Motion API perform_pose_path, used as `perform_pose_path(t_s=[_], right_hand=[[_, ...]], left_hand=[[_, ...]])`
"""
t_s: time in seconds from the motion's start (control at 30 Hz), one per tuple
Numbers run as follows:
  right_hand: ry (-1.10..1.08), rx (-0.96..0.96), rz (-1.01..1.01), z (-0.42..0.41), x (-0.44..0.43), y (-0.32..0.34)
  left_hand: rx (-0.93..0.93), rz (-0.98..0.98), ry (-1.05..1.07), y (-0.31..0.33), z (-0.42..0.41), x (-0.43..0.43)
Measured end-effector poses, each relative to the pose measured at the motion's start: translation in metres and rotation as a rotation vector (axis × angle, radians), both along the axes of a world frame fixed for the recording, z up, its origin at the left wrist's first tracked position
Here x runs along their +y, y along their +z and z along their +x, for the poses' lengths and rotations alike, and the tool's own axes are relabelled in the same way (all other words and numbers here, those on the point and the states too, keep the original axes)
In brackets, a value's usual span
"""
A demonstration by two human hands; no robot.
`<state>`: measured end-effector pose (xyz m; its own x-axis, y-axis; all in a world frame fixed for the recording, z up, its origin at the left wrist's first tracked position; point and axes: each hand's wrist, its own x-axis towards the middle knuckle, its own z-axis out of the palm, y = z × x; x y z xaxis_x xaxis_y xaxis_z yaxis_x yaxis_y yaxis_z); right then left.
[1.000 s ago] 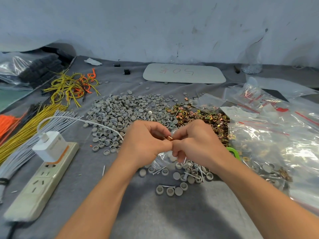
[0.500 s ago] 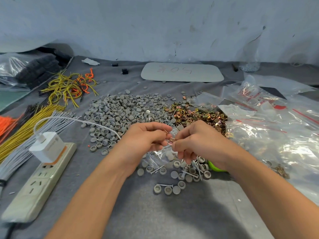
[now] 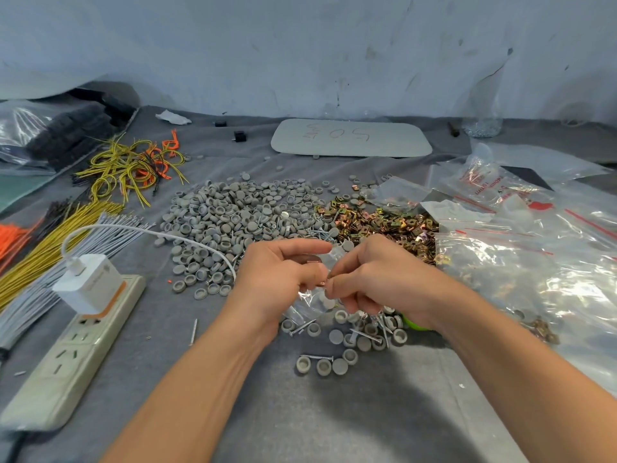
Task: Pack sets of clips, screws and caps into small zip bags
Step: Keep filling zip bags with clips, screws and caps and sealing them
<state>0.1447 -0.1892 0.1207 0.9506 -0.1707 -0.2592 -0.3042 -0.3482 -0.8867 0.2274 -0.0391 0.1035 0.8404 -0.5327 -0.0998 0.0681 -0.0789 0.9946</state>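
The grey-clothed tabletop fills the view. Clear bags are heaped at 3 o'clock. A broad pile of grey caps lies at 11 o'clock from the hands, with brass clips at 1 o'clock. A power strip lies at 8 o'clock. At centre, the left hand and right hand, fingers curled, both pinch the small zip bag at its mouth. Loose screws lie at 6 o'clock, just below it.
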Motion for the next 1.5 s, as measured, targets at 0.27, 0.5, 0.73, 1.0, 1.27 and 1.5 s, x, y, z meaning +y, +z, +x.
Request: perform_pose_path(t_s=[0.27, 0.5, 0.73, 1.0, 1.27, 1.5], right_hand=[[-0.116, -0.058, -0.258, 0.000, 0.009, -0.004], [-0.135, -0.148, -0.368, -0.002, 0.005, -0.003], [-0.227, -0.291, -0.220, -0.006, -0.002, -0.008], [-0.144, -0.395, -0.119, -0.004, -0.007, -0.003], [-0.066, -0.347, 0.034, -0.006, -0.002, -0.007], [-0.111, -0.278, 0.147, -0.003, -0.001, -0.006]], left_hand=[[-0.107, 0.063, -0.091, 0.003, 0.014, 0.008], [-0.165, 0.158, -0.092, -0.002, 0.011, 0.004], [-0.036, 0.037, -0.054, 0.001, 0.007, 0.001], [0.200, -0.039, -0.115, 0.000, 0.005, 0.002], [0.309, -0.148, -0.072, 0.008, 0.016, 0.007], [0.136, -0.076, -0.025, 0.001, 0.012, 0.001]])
